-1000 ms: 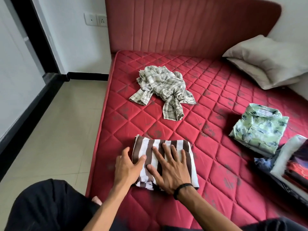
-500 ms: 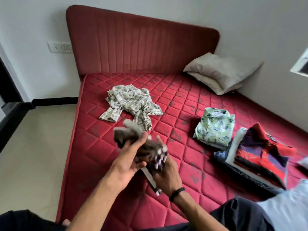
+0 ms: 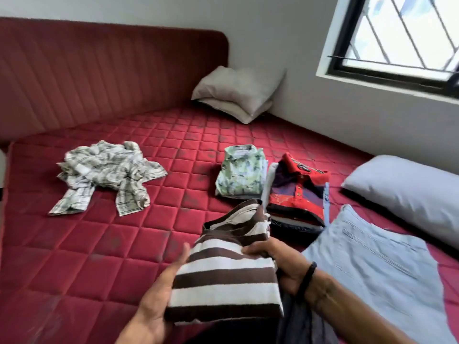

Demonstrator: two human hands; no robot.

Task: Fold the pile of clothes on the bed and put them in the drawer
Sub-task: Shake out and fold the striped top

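Observation:
I hold a folded brown-and-white striped garment [image 3: 228, 266] above the red quilted mattress [image 3: 99, 244], near its front edge. My left hand [image 3: 159, 301] supports its left side from underneath. My right hand [image 3: 280, 261] grips its right edge, thumb on top. Just beyond it lies a stack of folded clothes topped by a red and purple polo shirt [image 3: 298, 192]. A folded green patterned shirt [image 3: 241, 172] sits to the left of that stack. An unfolded plaid shirt [image 3: 106, 172] lies crumpled at the left of the bed.
Two grey pillows [image 3: 238, 93] rest in the far corner by the red headboard [image 3: 99, 75]. A pale pillow [image 3: 407, 192] lies at the right, with a light blue cloth [image 3: 372, 264] spread in front of it. A barred window [image 3: 402, 38] is above on the right wall.
The striped garment went from pressed flat on the mattress to lifted in both hands. My view has swung right, toward the folded stack and the window.

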